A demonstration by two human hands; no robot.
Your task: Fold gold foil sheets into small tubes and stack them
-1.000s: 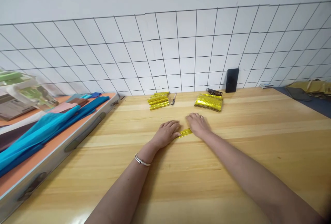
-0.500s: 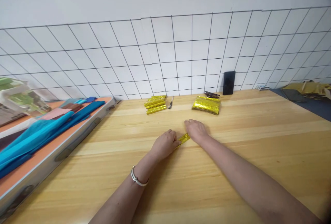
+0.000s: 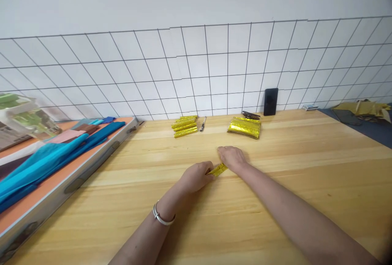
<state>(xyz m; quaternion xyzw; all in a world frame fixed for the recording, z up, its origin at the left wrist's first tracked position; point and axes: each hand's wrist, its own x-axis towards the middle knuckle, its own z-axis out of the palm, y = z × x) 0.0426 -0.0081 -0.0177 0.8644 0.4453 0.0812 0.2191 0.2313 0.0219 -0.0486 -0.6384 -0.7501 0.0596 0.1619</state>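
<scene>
Fingers (image 3: 210,165) of left hand (image 3: 196,177) pinching gold strip (image 3: 219,170); pen (image 3: 203,124), phone (image 3: 270,101) beyond.

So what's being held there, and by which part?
The gold strip: the left hand grips its left end; the right hand covers the other, its grip hidden.

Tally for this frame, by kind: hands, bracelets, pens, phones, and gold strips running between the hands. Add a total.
Hands, left hand and right hand: 2
Bracelet: 1
Pen: 1
Black phone: 1
Gold strip: 1
Total: 6
</scene>
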